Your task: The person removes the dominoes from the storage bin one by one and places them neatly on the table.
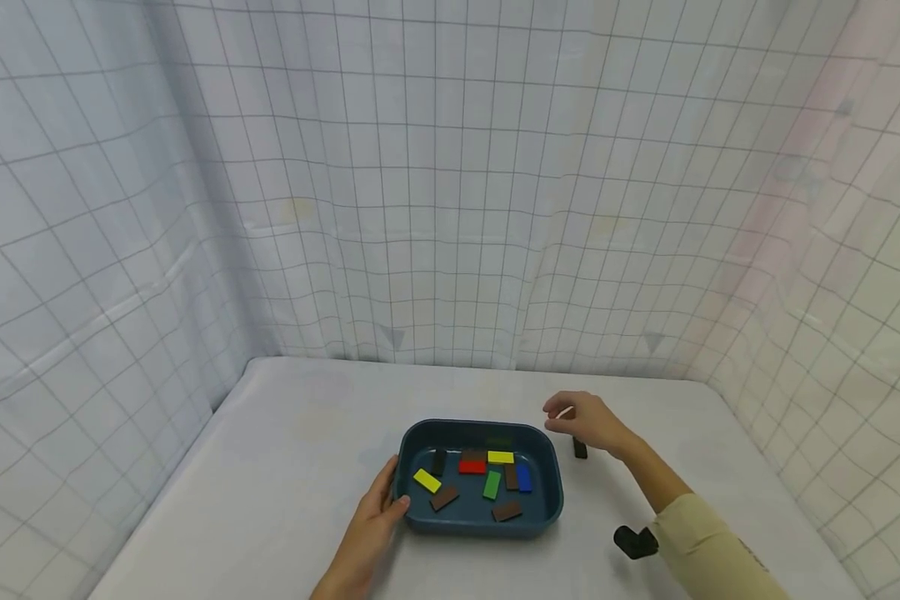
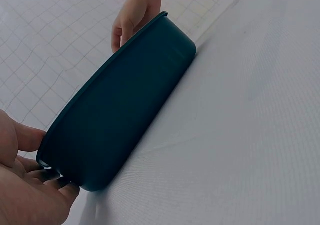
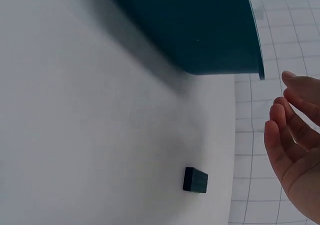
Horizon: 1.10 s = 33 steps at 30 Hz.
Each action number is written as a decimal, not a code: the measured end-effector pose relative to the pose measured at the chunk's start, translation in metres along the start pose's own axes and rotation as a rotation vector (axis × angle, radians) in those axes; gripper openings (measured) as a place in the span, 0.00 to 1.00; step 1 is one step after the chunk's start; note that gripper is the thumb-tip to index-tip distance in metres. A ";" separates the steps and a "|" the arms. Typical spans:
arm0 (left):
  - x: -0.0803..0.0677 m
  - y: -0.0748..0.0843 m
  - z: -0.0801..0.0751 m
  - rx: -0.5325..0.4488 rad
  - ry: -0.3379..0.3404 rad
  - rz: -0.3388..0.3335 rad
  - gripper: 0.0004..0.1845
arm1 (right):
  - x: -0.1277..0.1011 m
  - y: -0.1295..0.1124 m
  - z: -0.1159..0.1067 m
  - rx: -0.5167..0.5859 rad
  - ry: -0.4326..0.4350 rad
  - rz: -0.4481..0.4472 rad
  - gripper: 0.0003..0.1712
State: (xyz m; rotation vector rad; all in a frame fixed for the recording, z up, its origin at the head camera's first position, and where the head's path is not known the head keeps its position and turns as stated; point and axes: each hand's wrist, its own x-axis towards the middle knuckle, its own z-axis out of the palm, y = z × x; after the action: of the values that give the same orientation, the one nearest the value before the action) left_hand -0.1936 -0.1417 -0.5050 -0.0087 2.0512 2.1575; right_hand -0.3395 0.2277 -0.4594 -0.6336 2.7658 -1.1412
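A dark teal plastic tub (image 1: 480, 528) holds several small flat blocks: a red block (image 1: 472, 467), a green block (image 1: 492, 485), a blue block (image 1: 523, 478), plus yellow, brown and black ones. My left hand (image 1: 375, 521) grips the tub's left side, its thumb at the rim and fingers against the outer wall, as the left wrist view shows. Past the tub's far right corner, my right hand (image 1: 587, 421) hovers with loosely bent fingers and nothing visible between them. Below it a black block (image 3: 195, 180) lies on the table, right of the tub.
A white cloth covers the table (image 1: 292, 467). White grid-patterned curtains (image 1: 450, 208) hang behind it and on both sides. Beside the right sleeve (image 1: 708, 542) is a black object (image 1: 635, 542) of unclear kind.
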 end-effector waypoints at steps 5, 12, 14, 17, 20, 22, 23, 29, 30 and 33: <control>0.000 0.000 0.000 0.000 0.005 -0.007 0.36 | 0.005 -0.017 0.009 0.021 -0.044 -0.040 0.13; 0.001 -0.002 0.000 0.000 0.018 -0.020 0.36 | 0.016 -0.039 0.034 0.022 -0.129 -0.147 0.13; 0.001 -0.002 0.001 0.007 0.012 -0.017 0.36 | 0.019 -0.048 0.041 0.034 -0.150 -0.176 0.12; 0.001 0.000 0.001 0.011 0.007 -0.015 0.36 | 0.024 -0.059 0.054 0.056 -0.195 -0.235 0.14; 0.000 0.002 0.001 0.011 0.014 -0.019 0.36 | 0.030 -0.068 0.070 0.082 -0.245 -0.292 0.15; 0.001 0.003 0.001 0.010 0.012 -0.016 0.36 | 0.033 -0.071 0.080 0.100 -0.270 -0.319 0.15; 0.000 0.003 0.001 0.010 0.009 -0.015 0.36 | 0.034 -0.072 0.084 0.107 -0.282 -0.326 0.15; 0.000 0.001 0.000 -0.013 -0.033 0.018 0.35 | 0.037 -0.072 0.105 0.105 -0.339 -0.364 0.16; 0.000 0.000 0.000 -0.016 -0.038 0.024 0.35 | 0.037 -0.071 0.107 0.104 -0.349 -0.377 0.15; 0.000 -0.002 -0.001 -0.015 -0.038 0.024 0.35 | 0.037 -0.069 0.115 0.086 -0.385 -0.405 0.15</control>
State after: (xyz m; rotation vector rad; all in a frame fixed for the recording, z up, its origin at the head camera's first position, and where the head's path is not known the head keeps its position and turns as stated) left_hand -0.1938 -0.1422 -0.5070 0.0549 2.0253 2.1700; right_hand -0.3231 0.0934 -0.4920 -1.2915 2.3108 -1.0522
